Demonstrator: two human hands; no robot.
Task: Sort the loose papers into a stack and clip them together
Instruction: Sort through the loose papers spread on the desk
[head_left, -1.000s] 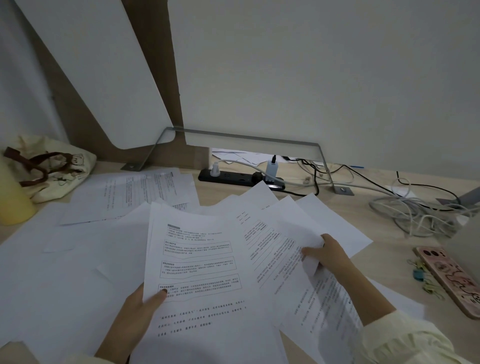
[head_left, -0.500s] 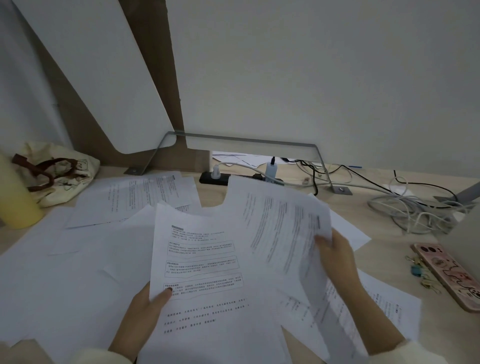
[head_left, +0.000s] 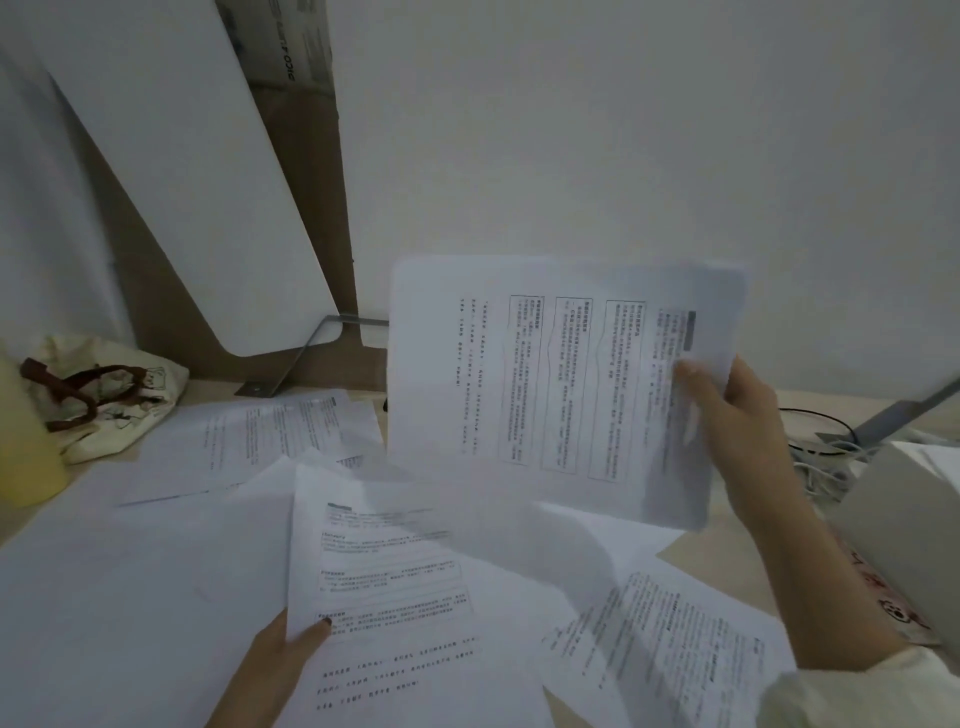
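My right hand (head_left: 737, 436) grips a bundle of printed sheets (head_left: 545, 384) by its right edge and holds it up in the air, turned sideways, above the desk. My left hand (head_left: 280, 660) pinches the left edge of another printed sheet (head_left: 395, 597) lying low in front of me, thumb on top. More loose papers (head_left: 260, 441) lie spread across the desk to the left and back, and one printed page (head_left: 660, 649) lies under my right forearm. No clip is in view.
A cream cloth bag with brown straps (head_left: 104, 400) and a yellow bottle (head_left: 23, 436) sit at the left. A white board (head_left: 171, 171) leans on the wall. A white box (head_left: 914, 519), a patterned phone (head_left: 898, 608) and cables (head_left: 821, 441) crowd the right.
My right hand has lifted its bundle of sheets higher off the desk and turned it sideways; it now hides the power strip. My left hand keeps its hold on the front sheet.
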